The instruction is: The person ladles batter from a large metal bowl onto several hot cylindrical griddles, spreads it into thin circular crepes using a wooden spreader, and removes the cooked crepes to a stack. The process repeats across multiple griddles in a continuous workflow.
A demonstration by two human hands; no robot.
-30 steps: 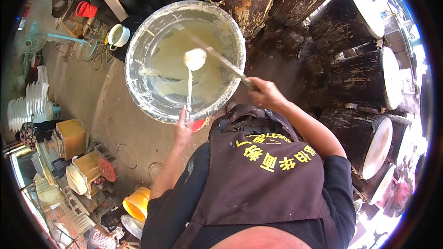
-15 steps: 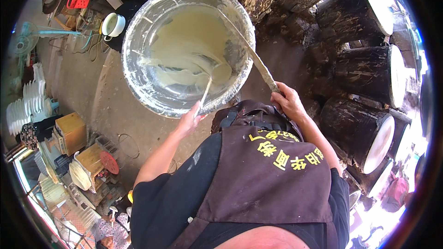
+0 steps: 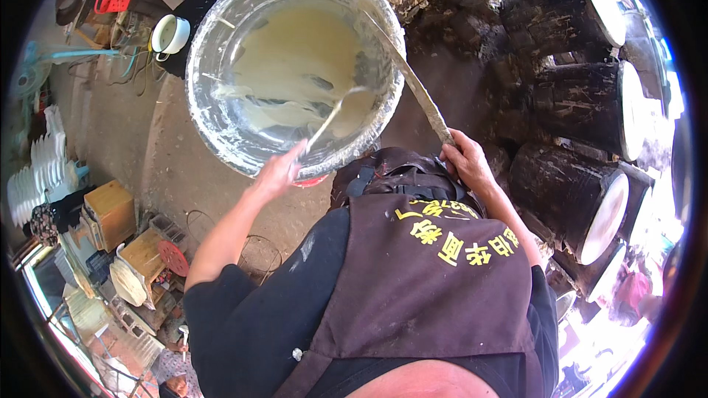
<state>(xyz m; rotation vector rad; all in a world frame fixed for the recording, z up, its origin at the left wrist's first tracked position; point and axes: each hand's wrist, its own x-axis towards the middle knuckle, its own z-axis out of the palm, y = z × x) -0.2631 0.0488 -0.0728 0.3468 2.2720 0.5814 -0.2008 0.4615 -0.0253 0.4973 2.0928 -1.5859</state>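
A wide round tub (image 3: pixel 198 107), its rim smeared with white residue, holds a pale yellowish, batter-like liquid (image 3: pixel 299 48). My left hand (image 3: pixel 279 171) is closed round a thin pale-handled tool (image 3: pixel 324 125) at the tub's near rim. The tool slants across the inside, its far end at the liquid; the shape of that end is unclear. At the tub's right, my right hand (image 3: pixel 469 162) grips the lower end of a long, flat, residue-coated wooden stick (image 3: pixel 422 97). That stick leans over the right rim, its tip inside. Part of something red (image 3: pixel 311 181) shows beneath the near rim.
Several dark barrels with white tops (image 3: pixel 571 199) line the right side. A white enamel pot (image 3: pixel 170 35) stands left of the tub, near a red clog-like thing (image 3: pixel 113 1) and a teal fan (image 3: pixel 33 66). Wooden boxes (image 3: pixel 110 214) and stacked white pieces (image 3: pixel 46 166) lie farther left.
My left hand has moved left and slightly up with the pale-handled tool, whose far end has shifted up. The streaks in the liquid differ. My right hand still grips the wooden stick.
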